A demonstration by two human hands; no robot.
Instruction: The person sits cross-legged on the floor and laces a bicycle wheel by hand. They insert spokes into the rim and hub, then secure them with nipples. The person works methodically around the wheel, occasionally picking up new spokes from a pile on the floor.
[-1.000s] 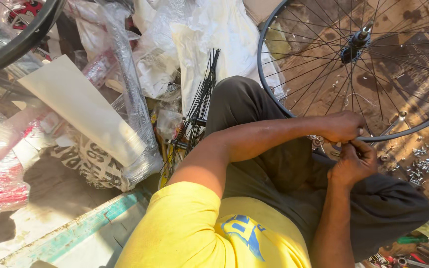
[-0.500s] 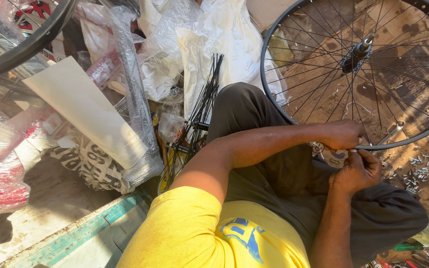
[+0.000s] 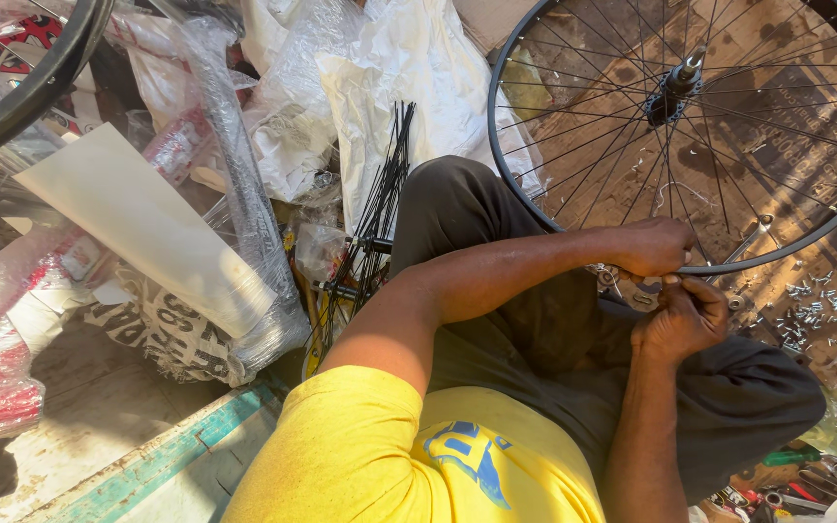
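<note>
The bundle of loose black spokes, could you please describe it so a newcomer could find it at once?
Start at the large black spoked bicycle wheel on the right, then move left past the person's dark-trousered knee. The bundle of thin black loose spokes stands against crumpled white plastic sheeting, unlike the laced ones.

The person wears a yellow short-sleeved shirt (image 3: 370, 455) with blue print and dark grey trousers (image 3: 554, 358).

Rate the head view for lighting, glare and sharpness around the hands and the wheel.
Head view: hard sunlight; the wheel throws crisp spoke shadows on the ground; the white plastic sheeting glares, nearly blown out. The left hand and right hand at the rim are sunlit and fairly sharp, though their fingers hide the small metal part. Wide-lens bending at the edges.
</note>
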